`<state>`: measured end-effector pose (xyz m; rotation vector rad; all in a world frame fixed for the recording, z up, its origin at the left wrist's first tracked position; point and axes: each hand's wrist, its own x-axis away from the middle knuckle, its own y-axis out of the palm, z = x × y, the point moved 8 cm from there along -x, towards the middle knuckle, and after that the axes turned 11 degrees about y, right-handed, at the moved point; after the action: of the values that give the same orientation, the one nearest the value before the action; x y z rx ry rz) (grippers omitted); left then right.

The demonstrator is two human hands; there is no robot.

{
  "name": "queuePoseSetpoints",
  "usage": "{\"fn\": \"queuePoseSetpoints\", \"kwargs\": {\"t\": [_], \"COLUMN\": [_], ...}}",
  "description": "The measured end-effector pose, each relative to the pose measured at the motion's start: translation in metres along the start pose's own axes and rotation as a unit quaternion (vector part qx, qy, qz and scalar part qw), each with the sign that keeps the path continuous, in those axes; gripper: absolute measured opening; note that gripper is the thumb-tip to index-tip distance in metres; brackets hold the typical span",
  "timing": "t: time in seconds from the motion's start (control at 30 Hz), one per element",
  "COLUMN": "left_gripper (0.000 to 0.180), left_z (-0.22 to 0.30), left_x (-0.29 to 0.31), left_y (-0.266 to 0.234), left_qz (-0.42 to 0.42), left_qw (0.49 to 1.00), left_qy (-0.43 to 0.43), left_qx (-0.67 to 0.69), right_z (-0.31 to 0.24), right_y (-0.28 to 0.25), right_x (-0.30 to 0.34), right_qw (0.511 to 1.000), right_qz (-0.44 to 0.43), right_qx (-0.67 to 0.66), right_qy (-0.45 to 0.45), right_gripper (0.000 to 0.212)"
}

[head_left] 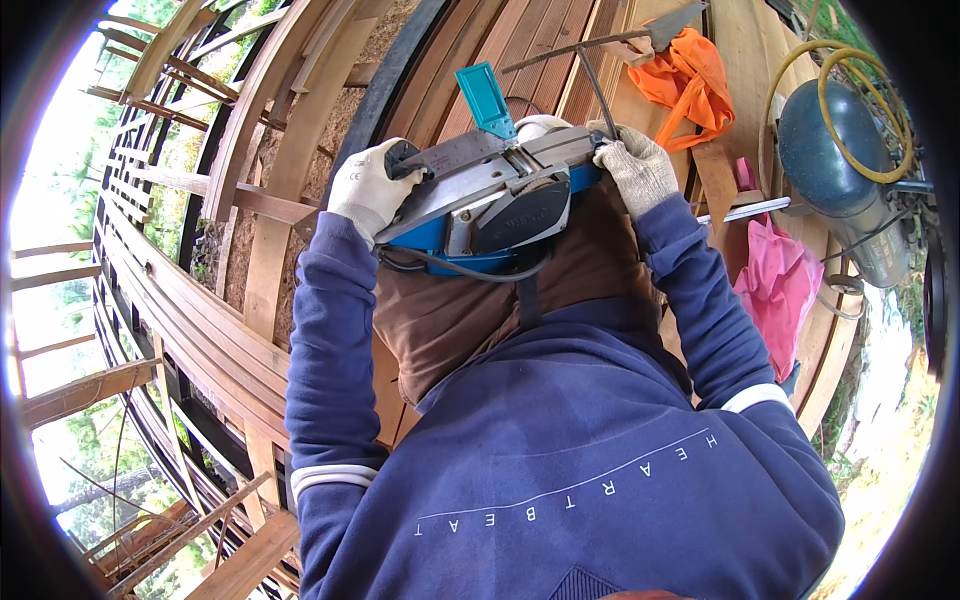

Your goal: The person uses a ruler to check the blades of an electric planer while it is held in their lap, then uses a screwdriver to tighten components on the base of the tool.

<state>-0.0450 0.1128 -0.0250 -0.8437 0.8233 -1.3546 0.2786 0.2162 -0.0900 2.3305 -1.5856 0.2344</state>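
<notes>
Currently | electric planer (518,215) tipped over on my lap (430,315) | left hand (375,183), right hand (636,168) gripping its opposite ends | try square (489,104) already laid against it; what's left, I can't tell

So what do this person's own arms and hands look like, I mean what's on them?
The left hand and right hand wear off-white gloves. The left one shows dark grey around the fingers and small print on its back. The sleeves are navy blue and wrinkled, each with a white band.
</notes>
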Motion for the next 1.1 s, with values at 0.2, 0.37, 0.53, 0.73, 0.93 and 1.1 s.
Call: {"fn": "queuePoseSetpoints", "kwargs": {"t": [0.2, 0.37, 0.53, 0.73, 0.93, 1.1], "left_gripper": [0.035, 0.032, 0.028, 0.025, 0.026, 0.022], "left_z": [-0.002, -0.006, -0.006, -0.006, -0.001, -0.004], "left_x": [-0.002, -0.003, -0.004, -0.003, -0.001, -0.002], "left_y": [0.002, 0.005, 0.006, 0.005, 0.003, 0.006], "left_qz": [-0.003, -0.012, -0.016, -0.003, -0.016, -0.013], "left_qw": [1.000, 1.000, 0.999, 0.999, 0.999, 0.999], "left_qy": [-0.001, -0.006, -0.008, 0.005, -0.005, 0.027], "left_qx": [0.009, 0.024, 0.040, 0.051, 0.045, 0.028], "right_z": [0.003, 0.005, 0.001, -0.003, -0.021, -0.060], "right_y": [-0.002, 0.000, 0.002, 0.002, -0.008, -0.023], "right_x": [-0.003, -0.005, -0.009, -0.010, 0.002, 0.035], "right_qw": [1.000, 1.000, 1.000, 0.999, 0.995, 0.989], "right_qz": [0.000, 0.006, 0.016, 0.006, 0.038, 0.027], "right_qx": [0.001, -0.013, 0.020, 0.046, 0.083, 0.144], "right_qy": [-0.010, -0.007, 0.001, -0.009, -0.045, -0.016], "right_gripper": [0.027, 0.025, 0.024, 0.027, 0.034, 0.045]}}
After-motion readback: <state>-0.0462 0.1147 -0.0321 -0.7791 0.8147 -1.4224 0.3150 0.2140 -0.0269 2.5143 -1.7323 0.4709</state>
